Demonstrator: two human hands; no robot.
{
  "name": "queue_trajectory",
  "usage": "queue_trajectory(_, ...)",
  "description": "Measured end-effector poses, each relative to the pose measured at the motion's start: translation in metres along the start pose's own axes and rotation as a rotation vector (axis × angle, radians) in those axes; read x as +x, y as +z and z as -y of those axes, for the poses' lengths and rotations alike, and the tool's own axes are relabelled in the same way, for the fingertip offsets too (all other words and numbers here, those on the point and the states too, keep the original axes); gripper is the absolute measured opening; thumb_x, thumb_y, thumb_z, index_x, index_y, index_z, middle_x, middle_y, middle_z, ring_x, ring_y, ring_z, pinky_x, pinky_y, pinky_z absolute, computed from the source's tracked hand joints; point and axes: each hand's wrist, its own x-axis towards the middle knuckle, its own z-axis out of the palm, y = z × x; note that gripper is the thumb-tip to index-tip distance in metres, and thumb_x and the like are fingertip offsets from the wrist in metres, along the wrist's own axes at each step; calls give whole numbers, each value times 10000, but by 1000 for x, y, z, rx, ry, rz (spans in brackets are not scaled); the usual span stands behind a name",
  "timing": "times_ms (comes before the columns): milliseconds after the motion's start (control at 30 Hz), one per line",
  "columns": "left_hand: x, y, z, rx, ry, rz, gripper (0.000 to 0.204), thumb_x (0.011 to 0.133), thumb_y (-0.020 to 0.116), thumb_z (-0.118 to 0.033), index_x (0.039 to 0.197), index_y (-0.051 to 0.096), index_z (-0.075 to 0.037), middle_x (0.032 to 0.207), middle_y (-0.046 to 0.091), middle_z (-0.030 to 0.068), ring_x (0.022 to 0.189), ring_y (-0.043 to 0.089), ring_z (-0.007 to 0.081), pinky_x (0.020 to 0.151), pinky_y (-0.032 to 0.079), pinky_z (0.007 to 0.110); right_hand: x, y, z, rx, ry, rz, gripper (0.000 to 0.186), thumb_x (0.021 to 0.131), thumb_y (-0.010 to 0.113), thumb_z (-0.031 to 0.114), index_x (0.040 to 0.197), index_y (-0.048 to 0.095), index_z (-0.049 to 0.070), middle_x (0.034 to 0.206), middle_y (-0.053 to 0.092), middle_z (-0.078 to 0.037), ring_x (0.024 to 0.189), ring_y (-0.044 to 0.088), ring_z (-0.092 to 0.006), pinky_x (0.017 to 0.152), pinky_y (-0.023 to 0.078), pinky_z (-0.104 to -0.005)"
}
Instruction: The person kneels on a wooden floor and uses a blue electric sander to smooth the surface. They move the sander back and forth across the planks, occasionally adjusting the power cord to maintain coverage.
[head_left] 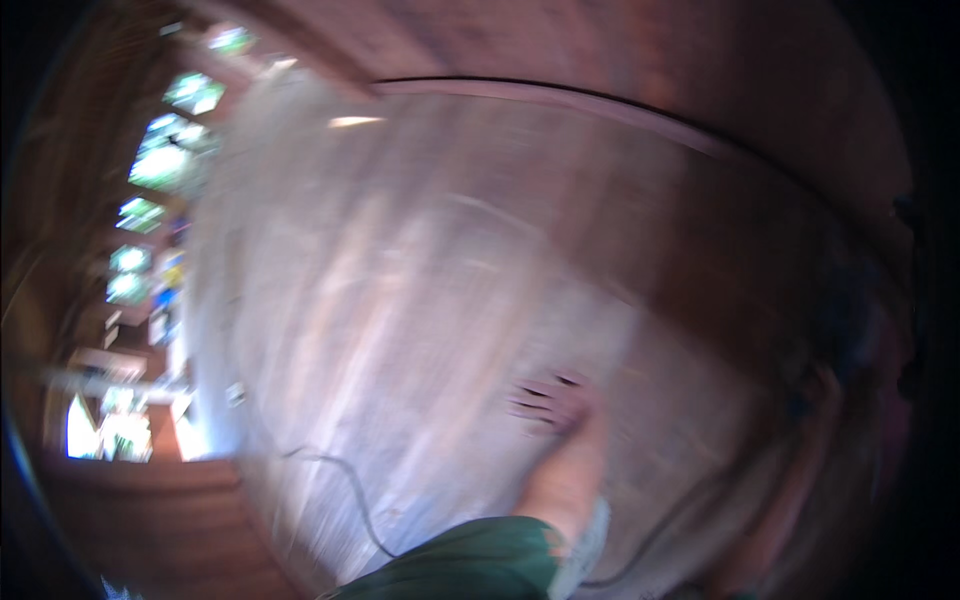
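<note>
My left hand (555, 402) is stretched over the pale, worn wooden surface (400, 290) with its fingers spread and nothing in them. Whether the palm touches the wood cannot be made out. A green sleeve (460, 565) covers the upper part of that arm. At the dim right side, my right hand (822, 388) looks closed round a dark corded tool (850, 320), whose kind is lost in blur and shadow. A dark cord (680, 508) runs from below my left arm up toward that hand.
More cord (355, 485) curves over the surface at the lower left. A reddish-brown wooden wall or panel (600, 50) borders the far side. Bright openings (165, 150) and blurred clutter (165, 290) line the left. Shadow (740, 240) covers the right part of the surface.
</note>
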Motion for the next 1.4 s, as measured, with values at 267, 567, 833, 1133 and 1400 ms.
queue_trajectory(267, -5, -13, -21, -47, 209, -318, 785, 952, 405, -610, 1598, 298, -177, 1677, 238, 119, 1544, 210, 337, 1124, 146, 732, 41, -70, -45, 8, 177, -194, 144, 864, 720, 134, 989, 663, 91, 831, 627, -26, 741, 601, -197, 635, 499, -348)
queue_trajectory(567, -6, -10, -25, 50, 185, -450, 788, 959, 388, -615, 1602, 285, -171, 1677, 230, 127, 1542, 210, 352, 1121, 161, 731, 20, -59, -42, 7, 183, -267, 274, 830, 742, 84, 1076, 632, 39, 826, 611, -46, 708, 611, -207, 610, 516, -345)
queue_trajectory(833, -8, -12, -8, 372, 167, -151, 791, 966, 372, -619, 1606, 273, -166, 1678, 224, 134, 1539, 211, 365, 1119, 174, 731, 3, -73, -61, -66, 83, -251, 321, 898, 688, 223, 1154, 698, 30, 807, 633, -5, 679, 568, -143, 610, 462, -313)
queue_trajectory(1133, -18, -8, 12, 892, 118, 539, 794, 973, 355, -624, 1610, 260, -160, 1678, 217, 142, 1536, 211, 380, 1117, 190, 731, -112, 28, -18, -28, -64, -231, 215, 765, 734, 152, 903, 590, 72, 628, 540, -2, 547, 523, -124, 552, 407, -287)
queue_trajectory(1400, -14, -10, 17, 943, 66, 625, 796, 980, 340, -628, 1614, 249, -155, 1679, 210, 149, 1534, 212, 393, 1115, 203, 730, -221, 43, -43, -132, 54, -276, 222, 737, 708, 113, 876, 539, 72, 649, 528, -29, 561, 528, -139, 557, 414, -300)
